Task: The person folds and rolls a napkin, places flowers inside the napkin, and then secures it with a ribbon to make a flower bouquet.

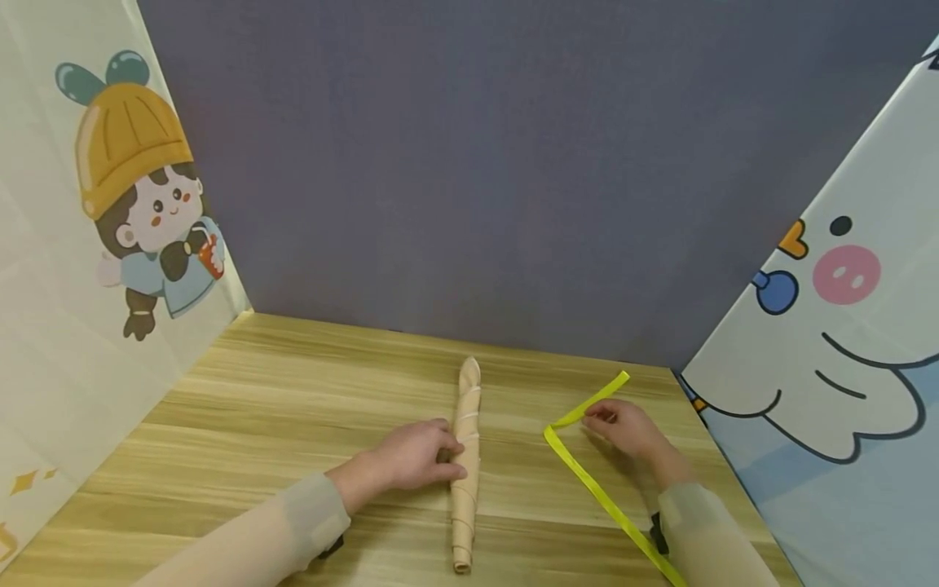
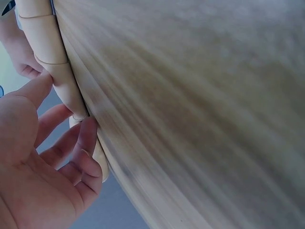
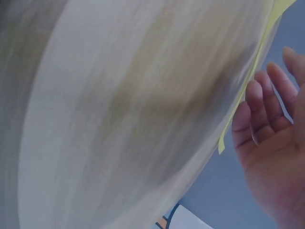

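A tightly rolled strip of beige cloth (image 1: pixel 465 497) lies lengthwise on the wooden table, its coils lapping in a spiral and its far end tapering. My left hand (image 1: pixel 412 455) touches the roll's left side, thumb and fingertips spaced along its length. In the left wrist view the fingers bend loosely against the cloth roll (image 2: pixel 47 43), fingertips low by the tabletop. To the right, a yellow ribbon (image 1: pixel 606 502) lies with a sharp bend near its middle. My right hand (image 1: pixel 627 425) is beside its far stretch, and in the right wrist view the loosely bent fingertips are close to the ribbon (image 3: pixel 244 88).
A dark grey panel (image 1: pixel 440 179) rises behind the wooden table (image 1: pixel 308 383). Printed cartoon panels stand on both sides, the left panel (image 1: pixel 44 326) with a hatted figure, the right panel (image 1: pixel 880 326) with a white animal.
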`<act>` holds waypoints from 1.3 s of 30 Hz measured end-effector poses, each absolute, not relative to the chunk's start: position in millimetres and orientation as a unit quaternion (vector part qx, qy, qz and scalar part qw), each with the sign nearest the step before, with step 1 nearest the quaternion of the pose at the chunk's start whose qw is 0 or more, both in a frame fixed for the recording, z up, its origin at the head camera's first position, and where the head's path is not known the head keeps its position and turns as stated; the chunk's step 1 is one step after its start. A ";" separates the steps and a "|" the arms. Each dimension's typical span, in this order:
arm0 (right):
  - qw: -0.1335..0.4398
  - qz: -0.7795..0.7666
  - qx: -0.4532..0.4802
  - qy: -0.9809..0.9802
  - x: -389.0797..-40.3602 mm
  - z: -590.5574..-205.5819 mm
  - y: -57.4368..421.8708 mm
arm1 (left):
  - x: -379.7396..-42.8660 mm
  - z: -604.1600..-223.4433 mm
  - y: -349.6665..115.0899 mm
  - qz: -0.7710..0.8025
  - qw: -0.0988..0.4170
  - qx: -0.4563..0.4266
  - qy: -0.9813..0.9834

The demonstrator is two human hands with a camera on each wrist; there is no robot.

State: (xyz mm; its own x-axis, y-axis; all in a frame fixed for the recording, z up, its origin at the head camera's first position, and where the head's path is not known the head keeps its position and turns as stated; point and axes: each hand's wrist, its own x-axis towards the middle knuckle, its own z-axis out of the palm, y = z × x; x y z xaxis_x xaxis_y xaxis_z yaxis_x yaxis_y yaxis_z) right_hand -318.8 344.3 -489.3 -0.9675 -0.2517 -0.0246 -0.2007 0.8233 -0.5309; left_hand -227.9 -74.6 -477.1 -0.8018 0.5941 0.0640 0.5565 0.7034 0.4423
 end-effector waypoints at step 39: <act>0.085 -0.341 -0.136 0.927 -379.5 -489.2 198.8 | -231.1 -477.8 -75.6 0.211 0.041 0.321 0.922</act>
